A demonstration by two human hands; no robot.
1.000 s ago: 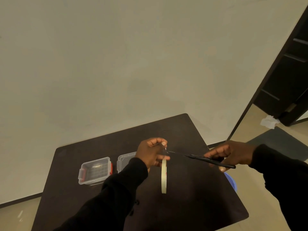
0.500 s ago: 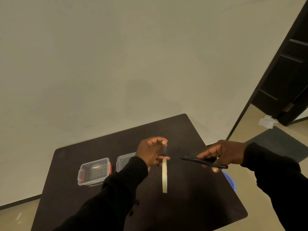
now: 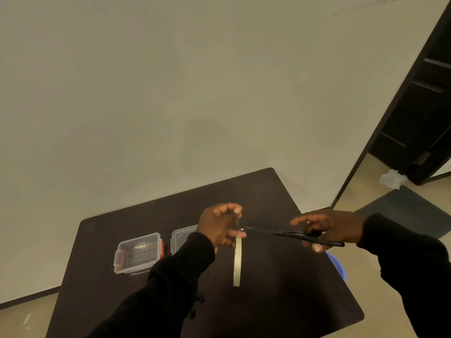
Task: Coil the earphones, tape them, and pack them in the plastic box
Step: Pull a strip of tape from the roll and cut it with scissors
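Observation:
My left hand [image 3: 219,225] holds a pale roll of tape [image 3: 237,261] edge-on above the dark table [image 3: 280,301], pinching a short pulled-out strip of tape between thumb and fingers. Black scissors [image 3: 295,234] sit in my right hand [image 3: 329,228], their blades pointing left and reaching the strip beside my left fingers. A clear plastic box [image 3: 138,252] with red latches stands open at the table's left. Its clear lid [image 3: 181,237] lies just right of it, partly hidden by my left wrist. A few small dark pieces [image 3: 197,306] by my left sleeve may be the earphones.
A blue round object [image 3: 338,264] shows past the table's right edge on the floor. A dark doorway [image 3: 419,106] and a grey mat [image 3: 405,211] lie to the right, with white crumpled paper [image 3: 390,178] on the floor. A plain wall stands behind the table.
The scissors drew back to the right half a second ago, then came left again, so the blades now reach the tape strip. My left hand and the roll barely moved.

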